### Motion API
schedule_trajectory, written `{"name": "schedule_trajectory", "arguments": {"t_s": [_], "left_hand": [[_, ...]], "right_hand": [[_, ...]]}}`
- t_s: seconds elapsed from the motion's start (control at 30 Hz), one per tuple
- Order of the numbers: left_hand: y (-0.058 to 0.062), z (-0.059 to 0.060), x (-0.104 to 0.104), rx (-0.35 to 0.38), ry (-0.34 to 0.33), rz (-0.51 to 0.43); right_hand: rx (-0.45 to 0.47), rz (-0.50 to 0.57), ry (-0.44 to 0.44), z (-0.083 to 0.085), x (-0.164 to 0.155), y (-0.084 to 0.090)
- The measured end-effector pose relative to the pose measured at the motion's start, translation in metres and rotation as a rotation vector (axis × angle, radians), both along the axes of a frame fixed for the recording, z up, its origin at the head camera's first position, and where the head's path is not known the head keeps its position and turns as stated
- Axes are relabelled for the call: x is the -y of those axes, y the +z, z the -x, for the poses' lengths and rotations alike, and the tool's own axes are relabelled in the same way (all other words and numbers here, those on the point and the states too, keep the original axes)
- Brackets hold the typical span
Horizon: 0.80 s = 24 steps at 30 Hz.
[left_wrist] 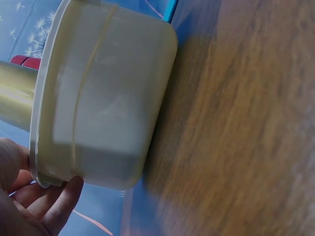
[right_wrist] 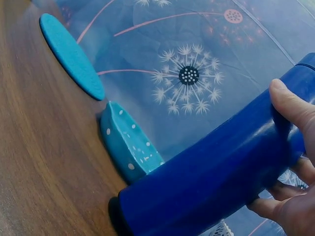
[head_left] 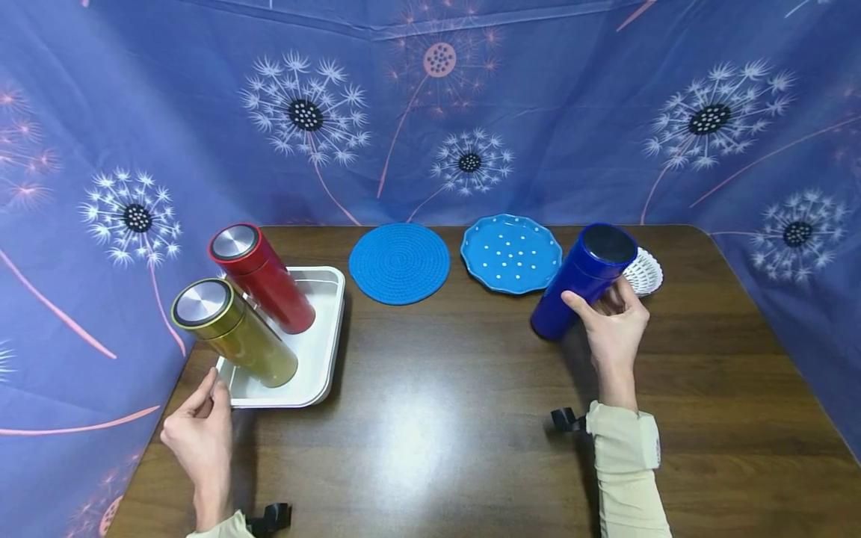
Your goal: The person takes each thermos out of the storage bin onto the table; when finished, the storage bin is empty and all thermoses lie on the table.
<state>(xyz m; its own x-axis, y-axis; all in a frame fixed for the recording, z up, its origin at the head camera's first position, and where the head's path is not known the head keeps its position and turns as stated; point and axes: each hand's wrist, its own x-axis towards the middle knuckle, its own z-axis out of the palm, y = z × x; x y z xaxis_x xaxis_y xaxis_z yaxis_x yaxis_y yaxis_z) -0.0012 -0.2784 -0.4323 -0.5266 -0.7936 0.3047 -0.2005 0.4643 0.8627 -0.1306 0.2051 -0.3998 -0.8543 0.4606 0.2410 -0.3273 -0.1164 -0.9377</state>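
My right hand [head_left: 617,329] grips a dark blue thermos bottle [head_left: 572,291] around its side, thumb toward the left. The right wrist view shows the same bottle [right_wrist: 197,162], its black base close to the tabletop. At the left, my left hand [head_left: 202,433] pinches the near-left corner of a white plastic basin [head_left: 323,329]; in the left wrist view the thumb is above the basin's rim [left_wrist: 42,98] and fingers are beneath it. Inside the basin stand a red thermos bottle [head_left: 269,284] and a gold thermos bottle [head_left: 252,344], both with silver-topped lids.
A round blue woven mat [head_left: 400,263] lies at the back of the wooden table [head_left: 430,359]. Right of it sits a blue polka-dot dish [head_left: 511,254] with a wavy rim. A white woven basket [head_left: 646,273] is partly hidden behind the blue bottle. Patterned blue cloth hangs around the table.
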Motion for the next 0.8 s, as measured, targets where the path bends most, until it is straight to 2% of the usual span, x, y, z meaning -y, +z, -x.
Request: {"name": "schedule_trajectory", "arguments": {"t_s": [0.37, 0.8], "left_hand": [[-0.001, -0.001, -0.001, 0.018, 0.006, 0.005], [-0.002, 0.002, -0.001, 0.000, -0.003, -0.002]], "right_hand": [[0.007, 0.025, -0.023, 0.003, -0.004, -0.006], [0.042, -0.021, -0.026, 0.006, -0.004, -0.011]]}}
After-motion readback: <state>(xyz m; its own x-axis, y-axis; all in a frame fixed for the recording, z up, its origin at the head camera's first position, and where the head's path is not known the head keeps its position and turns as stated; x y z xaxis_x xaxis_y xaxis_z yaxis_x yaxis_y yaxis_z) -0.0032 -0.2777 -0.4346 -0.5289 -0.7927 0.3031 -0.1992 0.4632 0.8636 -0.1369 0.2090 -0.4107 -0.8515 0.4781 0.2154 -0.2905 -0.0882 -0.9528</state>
